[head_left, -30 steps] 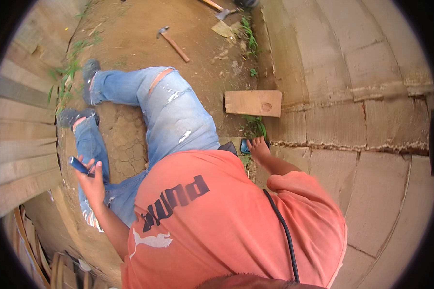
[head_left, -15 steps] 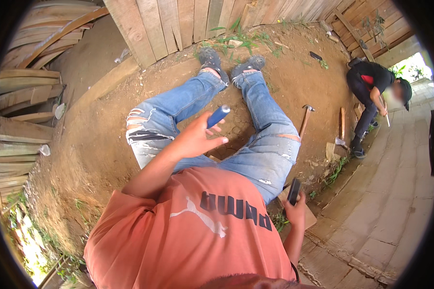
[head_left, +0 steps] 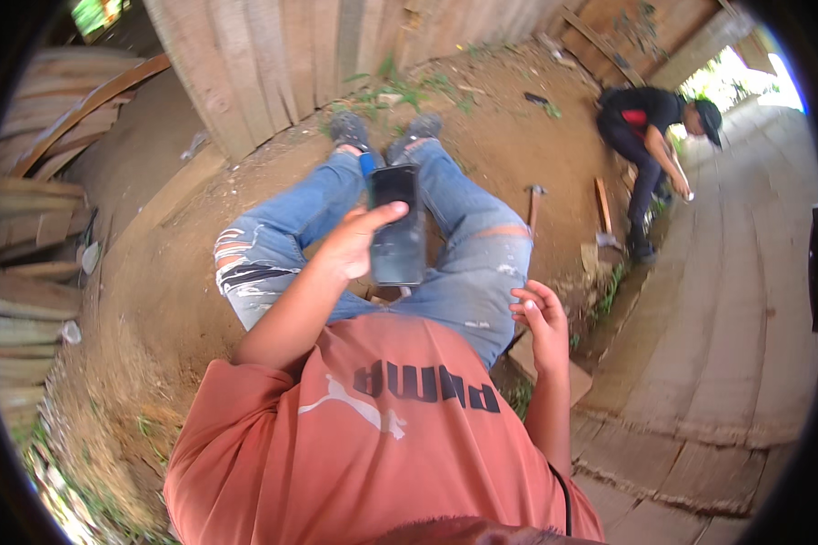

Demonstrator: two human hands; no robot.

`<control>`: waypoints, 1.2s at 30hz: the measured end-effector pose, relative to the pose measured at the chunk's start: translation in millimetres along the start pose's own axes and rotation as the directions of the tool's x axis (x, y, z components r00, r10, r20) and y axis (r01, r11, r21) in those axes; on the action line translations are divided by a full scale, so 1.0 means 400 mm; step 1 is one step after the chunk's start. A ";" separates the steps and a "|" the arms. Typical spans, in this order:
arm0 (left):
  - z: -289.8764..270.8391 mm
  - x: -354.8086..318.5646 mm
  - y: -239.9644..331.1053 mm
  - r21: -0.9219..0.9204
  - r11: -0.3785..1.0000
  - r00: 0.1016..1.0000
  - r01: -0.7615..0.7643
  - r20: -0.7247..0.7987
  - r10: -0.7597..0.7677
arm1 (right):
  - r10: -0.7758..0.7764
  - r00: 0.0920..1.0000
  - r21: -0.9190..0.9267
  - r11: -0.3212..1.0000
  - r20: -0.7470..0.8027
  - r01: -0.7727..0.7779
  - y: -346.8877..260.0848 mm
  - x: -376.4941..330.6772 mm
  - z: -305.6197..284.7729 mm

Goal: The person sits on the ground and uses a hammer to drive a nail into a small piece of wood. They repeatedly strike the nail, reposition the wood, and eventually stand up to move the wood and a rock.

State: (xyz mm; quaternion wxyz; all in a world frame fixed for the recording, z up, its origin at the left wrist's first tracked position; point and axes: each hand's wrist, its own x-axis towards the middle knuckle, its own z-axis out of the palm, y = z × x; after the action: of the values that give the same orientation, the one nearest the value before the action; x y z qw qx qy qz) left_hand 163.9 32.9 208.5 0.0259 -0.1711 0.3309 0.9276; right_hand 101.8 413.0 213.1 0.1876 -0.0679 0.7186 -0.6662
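Bare dirt ground (head_left: 154, 300) runs between a plank fence at twelve o'clock and a paved path at three o'clock. The left hand (head_left: 354, 245) grips a dark phone (head_left: 398, 227) over the jeans-clad thighs, thumb across its face, long axis running twelve to six. The right hand (head_left: 541, 318), at four o'clock from the phone, hangs loosely curled and empty. Half a second ago the left hand held the phone edge-on, and the right gripped a dark object by the hip. Another person (head_left: 650, 136) crouches at two o'clock.

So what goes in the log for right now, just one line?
left hand: holds dark phone | right hand: empty, open by thigh | hammer: on dirt
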 end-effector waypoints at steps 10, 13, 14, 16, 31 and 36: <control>-0.059 -0.030 -0.040 -0.220 0.975 0.997 -0.010 0.068 0.026 | 0.527 0.812 0.348 0.832 -0.252 -0.432 0.516 -0.091 -0.229; -0.059 -0.018 -0.036 -0.378 0.921 0.963 0.094 0.268 0.012 | 0.721 0.677 0.480 0.650 -0.146 -0.589 0.742 -0.142 -0.253; -0.042 -0.016 -0.039 -0.346 0.933 0.967 0.095 0.256 -0.003 | 0.713 0.685 0.451 0.667 -0.153 -0.593 0.829 -0.161 -0.255; -0.016 -0.019 -0.052 -0.255 0.959 0.951 0.120 0.306 -0.037 | 0.694 0.681 0.367 0.712 -0.234 -0.599 0.971 -0.202 -0.246; 0.080 0.114 0.063 0.266 0.935 0.887 0.235 0.335 -0.318 | 0.901 0.407 0.887 0.305 -0.152 -0.346 0.961 -0.530 -0.108; 0.169 0.166 0.108 0.348 0.912 0.905 0.217 0.279 -0.322 | 0.904 0.375 0.832 0.364 -0.207 -0.418 0.991 -0.457 -0.109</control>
State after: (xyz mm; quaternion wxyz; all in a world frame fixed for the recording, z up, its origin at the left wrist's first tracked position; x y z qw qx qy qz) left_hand 74.4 37.0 261.1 0.2368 -0.0515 0.4354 0.8670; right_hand 314.8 558.0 -141.9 0.2105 0.5610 0.3990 -0.6941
